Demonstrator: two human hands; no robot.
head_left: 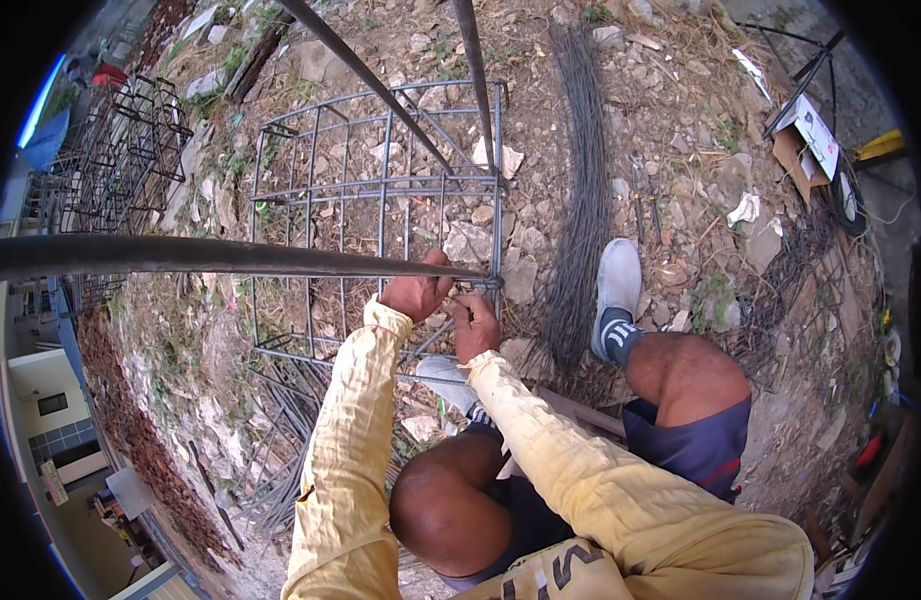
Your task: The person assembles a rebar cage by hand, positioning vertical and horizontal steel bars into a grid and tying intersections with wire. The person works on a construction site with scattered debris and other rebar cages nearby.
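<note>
A welded-looking cage of thin steel bars (384, 190) lies on stony ground before me. A long dark steel rod (230, 259) comes in from the left and ends at the cage's near right corner. My left hand (414, 296) is closed around that rod close to its end, fingers showing above it. Just right of it, my right hand (475, 328) is pinched below the corner joint; whatever lies between its fingertips is too small to make out. Two more dark rods (380, 95) slant down from the top edge to the cage's right side.
A long bundle of thin wire (578, 190) lies right of the cage, beside my shoe (619, 275). More bar cages (125, 150) stand at far left. Loose bars (290, 440) lie at lower left. A cardboard box (805, 150) sits at upper right among stones.
</note>
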